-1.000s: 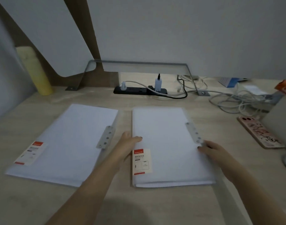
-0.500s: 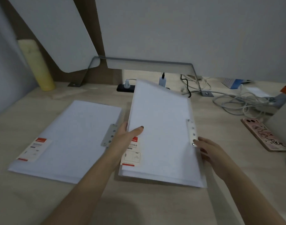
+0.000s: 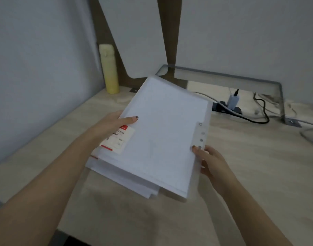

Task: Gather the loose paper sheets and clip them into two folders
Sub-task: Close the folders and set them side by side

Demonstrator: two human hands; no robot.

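Note:
A translucent white folder (image 3: pixel 162 132) filled with paper is held tilted above the desk. It carries a red-and-white label near its left edge and a metal clip strip along its right edge. My left hand (image 3: pixel 109 128) grips its left edge, thumb on top beside the label. My right hand (image 3: pixel 210 162) holds the right edge just below the clip. Under it lies the second folder (image 3: pixel 127 180) with its sheets, flat on the desk and mostly hidden; only its lower left edge shows.
A yellow bottle (image 3: pixel 109 68) stands at the back left against the wall. A black power strip (image 3: pixel 226 108) with plugs and cables lies at the back right under a grey metal stand (image 3: pixel 241 80). The wooden desk (image 3: pixel 258 174) stretches right.
The right-hand folder was lifted off the desk and carried left; it is now held over the other folder. The view has swung left with it.

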